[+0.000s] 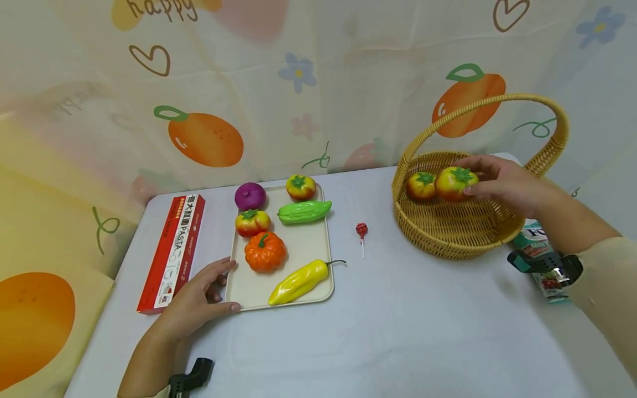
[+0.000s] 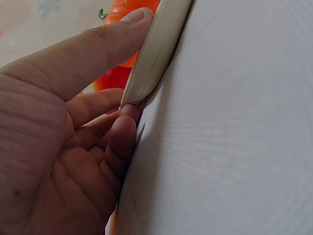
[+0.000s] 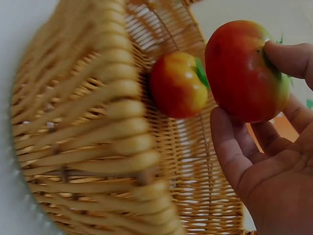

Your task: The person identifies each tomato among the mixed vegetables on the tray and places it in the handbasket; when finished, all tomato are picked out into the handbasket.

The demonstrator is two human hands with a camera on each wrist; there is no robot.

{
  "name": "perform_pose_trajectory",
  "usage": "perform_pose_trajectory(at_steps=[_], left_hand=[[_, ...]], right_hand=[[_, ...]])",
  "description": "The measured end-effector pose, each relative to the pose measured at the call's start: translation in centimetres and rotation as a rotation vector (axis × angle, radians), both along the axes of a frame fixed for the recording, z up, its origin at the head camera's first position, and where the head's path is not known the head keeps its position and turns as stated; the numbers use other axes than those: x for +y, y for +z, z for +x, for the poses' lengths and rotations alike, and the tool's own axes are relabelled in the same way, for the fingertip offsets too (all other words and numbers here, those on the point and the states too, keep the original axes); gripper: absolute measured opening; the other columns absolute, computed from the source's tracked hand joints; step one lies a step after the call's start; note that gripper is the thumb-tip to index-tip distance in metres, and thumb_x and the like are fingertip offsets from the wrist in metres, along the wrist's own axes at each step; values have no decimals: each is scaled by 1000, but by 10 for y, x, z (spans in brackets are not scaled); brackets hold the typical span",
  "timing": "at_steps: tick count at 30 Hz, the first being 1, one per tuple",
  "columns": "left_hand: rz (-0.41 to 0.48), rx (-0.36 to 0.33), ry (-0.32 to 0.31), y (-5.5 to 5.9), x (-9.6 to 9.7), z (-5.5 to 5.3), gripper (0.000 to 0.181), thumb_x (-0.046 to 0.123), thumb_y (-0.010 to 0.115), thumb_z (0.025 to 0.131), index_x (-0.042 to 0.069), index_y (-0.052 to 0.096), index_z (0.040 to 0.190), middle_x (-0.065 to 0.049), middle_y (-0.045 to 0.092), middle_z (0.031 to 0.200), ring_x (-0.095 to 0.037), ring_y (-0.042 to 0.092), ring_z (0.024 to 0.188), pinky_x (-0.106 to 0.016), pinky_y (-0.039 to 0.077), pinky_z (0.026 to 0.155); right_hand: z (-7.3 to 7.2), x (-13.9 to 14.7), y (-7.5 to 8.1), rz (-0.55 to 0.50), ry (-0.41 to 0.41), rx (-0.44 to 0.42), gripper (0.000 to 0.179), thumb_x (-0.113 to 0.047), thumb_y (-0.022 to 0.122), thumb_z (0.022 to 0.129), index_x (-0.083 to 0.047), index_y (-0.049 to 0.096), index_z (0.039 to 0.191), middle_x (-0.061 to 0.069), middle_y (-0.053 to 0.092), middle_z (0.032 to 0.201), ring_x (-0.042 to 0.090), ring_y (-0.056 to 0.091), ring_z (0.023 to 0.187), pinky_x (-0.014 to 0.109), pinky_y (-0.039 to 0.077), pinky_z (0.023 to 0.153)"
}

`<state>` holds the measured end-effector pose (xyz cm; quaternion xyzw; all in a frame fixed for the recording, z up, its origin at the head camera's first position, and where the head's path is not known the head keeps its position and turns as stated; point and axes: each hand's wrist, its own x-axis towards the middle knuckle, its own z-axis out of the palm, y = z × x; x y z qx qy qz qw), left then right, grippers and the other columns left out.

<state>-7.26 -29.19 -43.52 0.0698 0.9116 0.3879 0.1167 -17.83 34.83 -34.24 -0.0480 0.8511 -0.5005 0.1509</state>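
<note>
My right hand (image 1: 502, 185) holds a red-and-yellow toy tomato (image 1: 454, 184) over the wicker basket (image 1: 460, 251), thumb near its green top and fingers around its side in the right wrist view. A second tomato (image 3: 178, 85) lies inside the basket. At the near left corner of the cream tray (image 1: 320, 243), my left hand (image 1: 196, 301) grips the rim, thumb on top and fingertips at the underside in the left wrist view. On the tray are a purple onion (image 1: 250, 197), two tomatoes, a green cucumber-like vegetable (image 1: 304, 212), an orange pumpkin (image 1: 265, 252) and a yellow pepper (image 1: 299, 282).
Left of the tray lies a red pasta box (image 1: 171, 251). A red lollipop (image 1: 361, 229) rests between tray and basket. A green package (image 1: 549, 284) sits right of the basket, partly behind my right wrist. The basket's tall handle (image 1: 490, 102) arches over it.
</note>
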Motion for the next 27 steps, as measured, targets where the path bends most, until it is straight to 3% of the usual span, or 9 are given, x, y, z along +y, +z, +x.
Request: perform_pose_trajectory(at_steps=[7, 14, 21, 27], left_hand=[[-20, -14, 2, 0, 0, 0, 95, 31, 98, 78, 12, 51, 158, -10, 60, 125, -24, 56, 93, -23, 57, 74], [-40, -22, 2, 0, 1, -2, 96, 32, 98, 78, 13, 51, 159, -10, 60, 123, -25, 56, 94, -24, 57, 75], [-45, -27, 0, 0, 0, -3, 96, 32, 98, 78, 13, 50, 160, -11, 60, 124, -25, 56, 95, -24, 57, 76], [-44, -27, 1, 0, -2, -2, 96, 33, 97, 79, 13, 50, 160, -10, 59, 125, -25, 56, 96, -24, 57, 77]], right_hand=[[-15, 6, 1, 89, -45, -23, 59, -19, 66, 107, -13, 38, 159, 11, 39, 155, 15, 53, 115, 23, 55, 86], [-22, 13, -1, 60, -71, -58, 57, -18, 67, 107, -12, 38, 155, 16, 38, 154, 8, 59, 108, 23, 57, 87], [-27, 16, -2, 65, -73, -98, 67, -21, 64, 109, -13, 30, 166, 23, 27, 166, 12, 55, 115, 25, 56, 89], [-31, 16, -5, 102, -57, -133, 67, -16, 64, 107, -7, 32, 165, 25, 30, 162, 15, 53, 111, 29, 55, 87]])
